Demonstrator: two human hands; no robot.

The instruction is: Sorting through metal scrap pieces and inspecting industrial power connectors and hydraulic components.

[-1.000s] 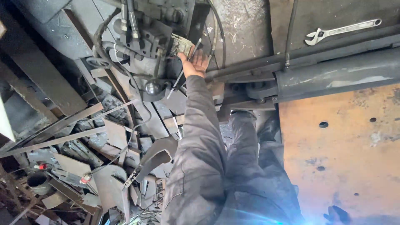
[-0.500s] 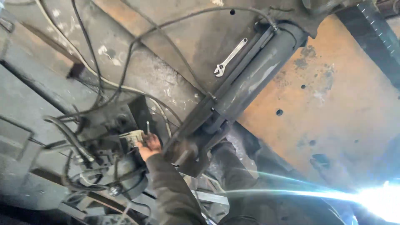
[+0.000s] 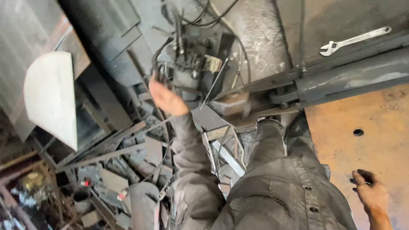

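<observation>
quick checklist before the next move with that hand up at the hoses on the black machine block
1. Left hand at the black machine block: ok, it reaches the hoses on the block's left side.
2. Grip on a hose: cannot tell, the hand is blurred.
3. Right hand free: ok, it rests on the rusty orange plate and holds no tool that shows.
4. Wrench to hand: not ok, it lies on the floor beyond the dark cylinder, away from both hands.
5. Footing: not ok, metal scrap lies piled below the left arm.
</observation>
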